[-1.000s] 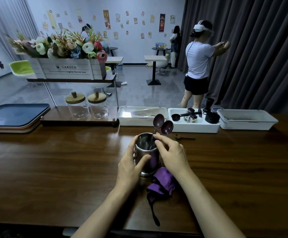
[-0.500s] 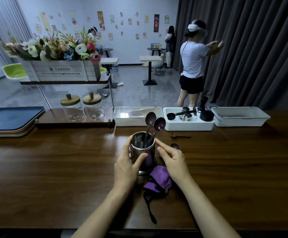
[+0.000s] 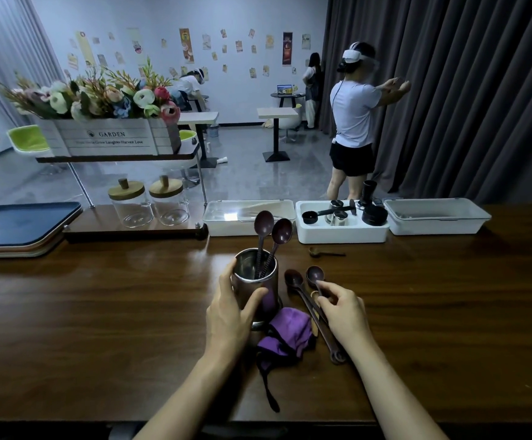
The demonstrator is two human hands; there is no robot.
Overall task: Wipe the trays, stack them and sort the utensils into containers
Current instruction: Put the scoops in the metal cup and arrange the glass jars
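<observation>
Far left: stacked trays point(image 3: 20, 228) at bench edge, dark blue one on top; wiping and stacking look done, judging by the neat pile. Right of them, low shelf with two lidded glass jars point(image 3: 150, 201), flower box above.

Centre, near: metal cup point(image 3: 255, 289) upright on the bench point(image 3: 99, 312), two purple spoons point(image 3: 272, 230) standing in it, bowls up. Left hand point(image 3: 229, 315) wrapped round the cup's near-left side, thumb across the front, steadying it. Purple cloth point(image 3: 286, 336) crumpled just right of the cup's base, touching or nearly so.

Right of cup: two loose spoons point(image 3: 306, 290) flat on the bench, bowls far, handles running near-right. Right hand point(image 3: 344, 312) down over those handles, fingers curled narrow, fingertips on the right-hand spoon; a closed grip not yet evident. Small wooden scoop point(image 3: 317, 251) lying alone farther back.

Far right row: three white bins point(image 3: 342, 231), middle one holding dark and metal coffee gear.

Progress, as judged: sorting under way — two spoons in, two plus the scoop left to place.

Versus half a second ago: right hand gone from the cup rim, moved right and down to the loose spoons; both now plainly in view, where only one bowl peeked out behind the hand. Left hand unchanged on the cup.
</observation>
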